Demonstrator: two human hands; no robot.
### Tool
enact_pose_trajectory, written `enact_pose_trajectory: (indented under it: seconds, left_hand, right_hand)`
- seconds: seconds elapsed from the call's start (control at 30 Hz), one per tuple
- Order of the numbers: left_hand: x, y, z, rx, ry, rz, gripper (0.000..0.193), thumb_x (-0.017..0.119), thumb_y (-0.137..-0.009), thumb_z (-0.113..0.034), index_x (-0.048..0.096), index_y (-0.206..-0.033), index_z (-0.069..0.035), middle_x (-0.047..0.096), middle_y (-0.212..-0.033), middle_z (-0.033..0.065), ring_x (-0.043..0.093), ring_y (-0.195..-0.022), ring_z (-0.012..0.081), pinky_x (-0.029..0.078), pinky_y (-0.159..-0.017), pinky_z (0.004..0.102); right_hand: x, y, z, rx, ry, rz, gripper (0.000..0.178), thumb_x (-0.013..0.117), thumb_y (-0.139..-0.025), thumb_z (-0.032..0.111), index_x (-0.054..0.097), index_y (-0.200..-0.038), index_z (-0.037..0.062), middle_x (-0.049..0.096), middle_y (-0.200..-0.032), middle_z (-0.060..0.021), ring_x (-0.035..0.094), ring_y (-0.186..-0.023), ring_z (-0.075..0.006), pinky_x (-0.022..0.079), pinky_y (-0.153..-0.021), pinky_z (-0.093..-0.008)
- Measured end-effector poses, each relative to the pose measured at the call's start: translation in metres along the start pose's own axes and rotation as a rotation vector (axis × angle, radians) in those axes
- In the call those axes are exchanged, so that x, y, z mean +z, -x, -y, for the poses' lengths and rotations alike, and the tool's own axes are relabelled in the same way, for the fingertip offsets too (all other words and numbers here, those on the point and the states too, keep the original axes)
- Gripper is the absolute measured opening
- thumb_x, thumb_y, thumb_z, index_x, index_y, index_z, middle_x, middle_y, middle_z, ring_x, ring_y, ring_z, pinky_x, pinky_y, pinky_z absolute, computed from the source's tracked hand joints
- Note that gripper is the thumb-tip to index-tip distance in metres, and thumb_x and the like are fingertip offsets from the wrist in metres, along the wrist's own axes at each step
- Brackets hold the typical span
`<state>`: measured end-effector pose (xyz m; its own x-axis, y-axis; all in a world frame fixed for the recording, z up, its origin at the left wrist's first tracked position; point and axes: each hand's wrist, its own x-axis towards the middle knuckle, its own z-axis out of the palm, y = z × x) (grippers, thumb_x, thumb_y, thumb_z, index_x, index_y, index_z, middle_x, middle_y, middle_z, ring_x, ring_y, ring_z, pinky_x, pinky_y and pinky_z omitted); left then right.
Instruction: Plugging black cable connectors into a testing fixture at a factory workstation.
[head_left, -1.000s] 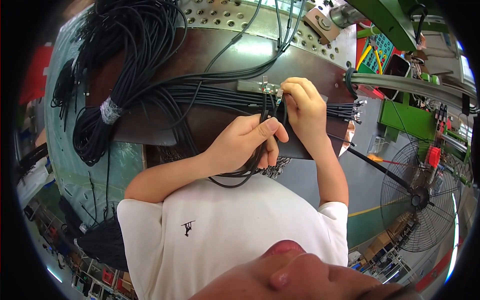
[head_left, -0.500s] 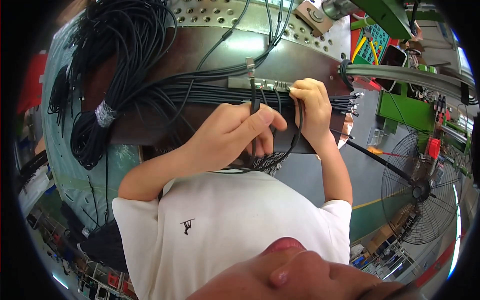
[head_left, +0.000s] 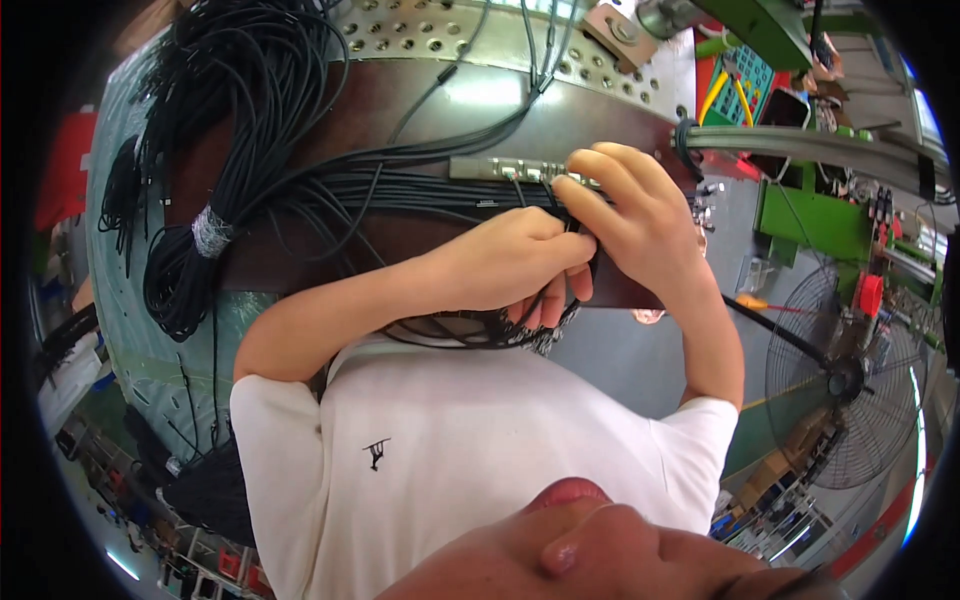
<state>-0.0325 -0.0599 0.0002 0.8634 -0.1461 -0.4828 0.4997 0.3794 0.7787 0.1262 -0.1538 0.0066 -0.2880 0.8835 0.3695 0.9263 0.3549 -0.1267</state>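
Observation:
My left hand (head_left: 525,262) is closed, its thumb and index finger pressed around a black cable (head_left: 570,227). Close beside it on the right, my right hand (head_left: 640,220) curls over the same cable with bent fingers, which partly hide the cable end. Both hands sit just in front of a slotted metal strip (head_left: 472,168), where small metal connectors (head_left: 510,174) on black cables rest in the slots. Behind my left hand, a row of straight black cables (head_left: 400,190) lies across the dark brown board (head_left: 250,262).
A thick black cable bundle (head_left: 280,110), bound with clear wrap (head_left: 212,232), lies at the left. At the back is a perforated metal plate (head_left: 400,30) with a brown block (head_left: 620,38). A metal rail (head_left: 800,143) and a black fan (head_left: 845,380) stand at the right.
My left hand has moved right, toward my right hand. The upright cable with its metal connector has left its place above my left hand. My right hand has turned and its fingers reach leftward.

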Motion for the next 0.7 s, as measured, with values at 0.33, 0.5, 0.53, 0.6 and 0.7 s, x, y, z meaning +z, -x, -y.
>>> enact_pose_trajectory:
  seconds: [0.33, 0.5, 0.53, 0.6, 0.7]
  left_hand:
    - [-0.058, 0.021, 0.004, 0.691, -1.232, -0.411, 0.037, 0.057, -0.087, -0.033, 0.059, -0.108, -0.003, 0.062, -0.092, 0.0111, 0.058, -0.081, 0.0261, 0.047, -0.07, 0.0342]
    - [-0.08, 0.013, 0.002, 0.684, -1.174, -0.51, 0.037, 0.062, -0.083, -0.029, 0.057, -0.108, -0.004, 0.059, -0.09, 0.0081, 0.055, -0.08, 0.0264, 0.045, -0.07, 0.034]
    - [-0.076, 0.007, 0.006, 0.753, -1.318, -0.539, 0.031, 0.067, -0.076, -0.021, 0.057, -0.101, -0.005, 0.057, -0.086, 0.0059, 0.054, -0.078, 0.0239, 0.045, -0.067, 0.0331]
    - [-0.067, -0.002, 0.013, 0.773, -1.528, -0.531, 0.028, 0.07, -0.071, -0.017, 0.057, -0.093, -0.007, 0.055, -0.084, 0.0039, 0.054, -0.076, 0.0206, 0.044, -0.063, 0.0316]
    - [-0.072, -0.012, 0.027, 0.861, -1.68, -0.603, 0.013, 0.064, -0.075, -0.014, 0.054, -0.078, -0.008, 0.053, -0.077, 0.0011, 0.053, -0.068, 0.0148, 0.041, -0.055, 0.0274]
  right_hand:
    - [0.047, 0.055, -0.014, 0.656, -0.465, -0.238, 0.023, 0.071, -0.071, 0.002, 0.06, -0.092, 0.0012, 0.064, -0.092, -0.0099, 0.061, -0.083, -0.0286, 0.05, -0.069, -0.0335]
    - [0.037, 0.046, -0.02, 0.495, -0.304, -0.111, 0.017, 0.07, -0.072, 0.002, 0.057, -0.083, 0.0016, 0.062, -0.088, -0.0089, 0.06, -0.078, -0.0278, 0.049, -0.066, -0.0338]
    - [0.039, 0.043, -0.019, 0.464, -0.267, -0.099, 0.016, 0.07, -0.072, 0.002, 0.055, -0.08, 0.0017, 0.062, -0.087, -0.0086, 0.06, -0.076, -0.0274, 0.049, -0.065, -0.0345]
    - [0.041, 0.043, -0.02, 0.478, -0.282, -0.104, 0.019, 0.069, -0.073, 0.002, 0.051, -0.076, 0.0018, 0.061, -0.086, -0.0083, 0.059, -0.075, -0.0266, 0.048, -0.065, -0.0352]
    - [0.043, 0.045, -0.024, 0.465, -0.333, -0.109, 0.023, 0.071, -0.07, 0.001, 0.052, -0.083, 0.0022, 0.061, -0.088, -0.0083, 0.059, -0.079, -0.0276, 0.047, -0.068, -0.0353]
